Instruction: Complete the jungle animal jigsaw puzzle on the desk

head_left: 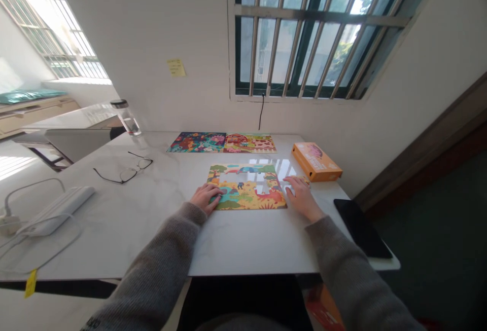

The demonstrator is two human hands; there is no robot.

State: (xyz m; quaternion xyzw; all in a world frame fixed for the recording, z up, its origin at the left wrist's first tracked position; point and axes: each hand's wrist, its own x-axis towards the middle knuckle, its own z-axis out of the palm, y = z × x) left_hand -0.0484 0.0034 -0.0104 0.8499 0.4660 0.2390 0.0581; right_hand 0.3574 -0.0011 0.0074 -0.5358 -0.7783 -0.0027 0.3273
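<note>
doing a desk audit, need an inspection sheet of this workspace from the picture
surface: white marble-look table, glossy, window glare near the puzzle
job's things: colourful puzzle board flat on the table, several pieces missing in its upper middle; two finished-looking puzzle boards lie side by side behind it; orange box to its right
clutter: glasses, clear jar with dark lid, black tablet at the right edge
hands: left hand rests on the puzzle's left edge; right hand lies just right of the puzzle, grip unclear
cables: white power strip with white cords at left; black cable under the window
surroundings: barred window, yellow sticky note on the wall
</note>
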